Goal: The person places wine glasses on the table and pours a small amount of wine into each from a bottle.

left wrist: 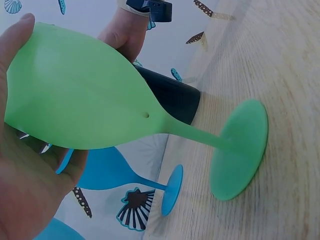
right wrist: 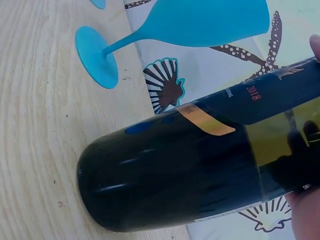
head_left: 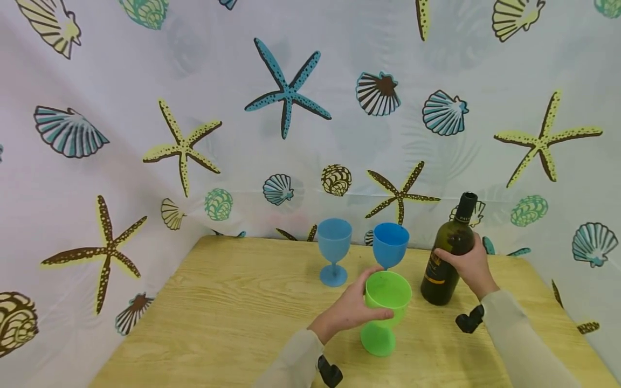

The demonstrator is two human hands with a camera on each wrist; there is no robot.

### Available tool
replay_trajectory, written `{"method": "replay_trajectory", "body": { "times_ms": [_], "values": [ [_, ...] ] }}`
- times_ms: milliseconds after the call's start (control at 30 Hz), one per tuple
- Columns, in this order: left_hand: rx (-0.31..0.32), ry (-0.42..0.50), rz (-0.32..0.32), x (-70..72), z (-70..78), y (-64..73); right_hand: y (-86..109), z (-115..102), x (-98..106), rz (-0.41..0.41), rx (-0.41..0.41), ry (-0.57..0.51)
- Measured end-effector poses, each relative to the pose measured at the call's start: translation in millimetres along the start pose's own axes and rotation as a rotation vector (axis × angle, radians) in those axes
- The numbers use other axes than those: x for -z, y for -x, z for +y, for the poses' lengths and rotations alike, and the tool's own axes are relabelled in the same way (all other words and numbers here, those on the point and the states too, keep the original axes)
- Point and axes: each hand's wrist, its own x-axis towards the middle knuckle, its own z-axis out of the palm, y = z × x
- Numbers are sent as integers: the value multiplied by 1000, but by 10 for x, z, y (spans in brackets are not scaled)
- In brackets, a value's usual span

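My left hand [head_left: 346, 308] curls round the bowl of a light green plastic goblet [head_left: 388, 295], thumb on the near side. Its round foot [left wrist: 239, 150] is at the tabletop; whether it bears on the wood I cannot tell. On the right, my right hand [head_left: 470, 264] grips a dark wine bottle [head_left: 441, 277] round its upper body. The bottle is roughly upright, leaning a little, its mouth uncovered. A darker blue goblet [head_left: 390, 247] stands behind the green one, its lower part hidden in the head view. Left of it stands a paler blue goblet [head_left: 333, 242].
The light wooden table [head_left: 233, 291] extends widely to the left. A white cloth [head_left: 301, 156] printed with starfish and shells hangs close behind the goblets and along both sides. A small black device is strapped to each wrist.
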Motion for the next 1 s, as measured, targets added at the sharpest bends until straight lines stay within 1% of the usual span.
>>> {"method": "replay_trajectory", "body": {
  "times_ms": [100,200,400,533,633,733,867,967,1000],
  "values": [
    [-2,8,-8,-10,-23,-9,46,9,-1,14,-1,-2],
    [1,-4,-5,-19,-24,-9,81,8,-12,24,10,-3],
    [-1,-16,9,-23,-6,-7,153,-18,-2,28,22,-1],
    [-2,-21,24,-19,-6,-5,231,-39,12,34,14,6],
    [2,-32,34,-10,-5,-5,300,-49,23,41,25,20],
    [12,-14,33,0,113,38,377,-58,48,46,49,44],
    [25,8,38,-2,111,37,493,-77,96,49,49,78],
    [34,-7,53,-8,-7,-1,579,-96,117,55,54,113],
    [34,-10,57,-8,-5,4,605,-101,119,55,65,128]
  ]
}}
